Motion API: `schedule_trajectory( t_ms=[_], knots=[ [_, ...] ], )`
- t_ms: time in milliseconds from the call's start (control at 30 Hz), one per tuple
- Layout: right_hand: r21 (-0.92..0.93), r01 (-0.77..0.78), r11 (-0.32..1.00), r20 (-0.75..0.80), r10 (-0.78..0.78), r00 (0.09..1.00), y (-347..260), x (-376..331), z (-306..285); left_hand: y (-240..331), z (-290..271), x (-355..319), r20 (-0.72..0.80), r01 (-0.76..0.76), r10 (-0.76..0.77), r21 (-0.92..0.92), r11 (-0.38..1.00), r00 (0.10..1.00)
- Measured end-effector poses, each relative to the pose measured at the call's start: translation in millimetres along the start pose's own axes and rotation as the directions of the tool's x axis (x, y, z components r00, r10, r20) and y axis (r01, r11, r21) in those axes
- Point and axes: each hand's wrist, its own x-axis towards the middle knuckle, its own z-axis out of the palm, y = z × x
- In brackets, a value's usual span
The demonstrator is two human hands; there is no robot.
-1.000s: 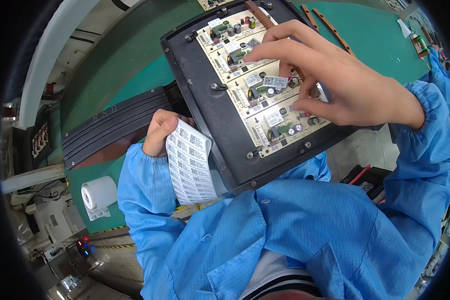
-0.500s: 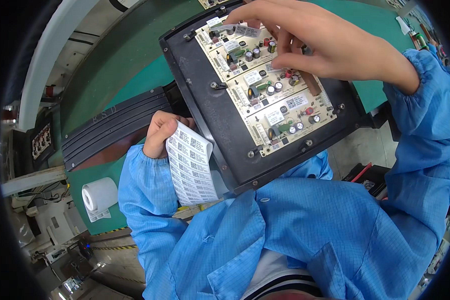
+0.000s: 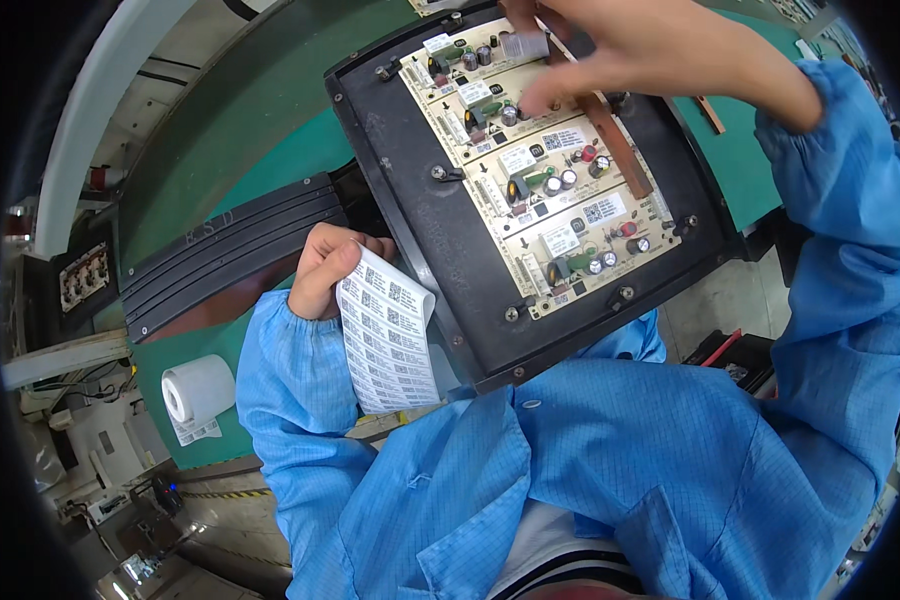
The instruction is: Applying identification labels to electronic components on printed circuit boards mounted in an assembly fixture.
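My left hand (image 3: 332,268) is closed on the edge of a white sheet of printed labels (image 3: 388,345), which hangs beside the black tray (image 3: 410,200). My right hand (image 3: 625,55) is over the far part of the tray, thumb and forefinger apart. A single label (image 3: 523,46) is at its fingertips, seemingly clinging to them above the boards. Several cream circuit boards (image 3: 570,275) lie in a row in the tray. White labels (image 3: 600,212) sit flat on the two nearest boards. A brown strip (image 3: 620,150) lies across the boards' right side, partly under my right hand.
A white label roll (image 3: 198,388) stands on the green mat at the left. The black ribbed rail (image 3: 235,245) meets the tray's left side. Metal posts (image 3: 625,293) rise from the tray. Another brown strip (image 3: 710,115) lies on the green surface at the right.
My right hand has moved farther up over the boards, uncovering the label on the second-nearest board. The tray appears slightly lower and to the right. My left hand stays on the label sheet.
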Motion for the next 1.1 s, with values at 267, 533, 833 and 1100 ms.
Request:
schedule_trajectory(
  t_ms=[267,533,833,1100],
  knots=[
    [0.371,-0.267,0.889,0.168,0.219,0.961,23.5,14.3,14.3,1.6,2.9,-0.6,-0.005,0.019,-0.019,-0.016,1.000,1.000],
    [0.254,-0.002,0.967,0.033,-0.006,0.999,23.8,19.2,16.5,0.5,0.1,0.1,0.033,0.005,-0.004,-0.014,1.000,0.999],
    [-0.245,0.048,0.968,-0.161,-0.089,0.983,52.8,27.1,17.5,0.0,1.8,-0.6,0.019,0.009,-0.008,-0.042,0.999,1.000],
    [0.246,-0.210,0.946,-0.010,0.219,0.976,64.2,44.1,20.0,-3.6,-1.3,-0.4,0.040,0.006,-0.004,-0.057,0.998,0.999]
  ],
)
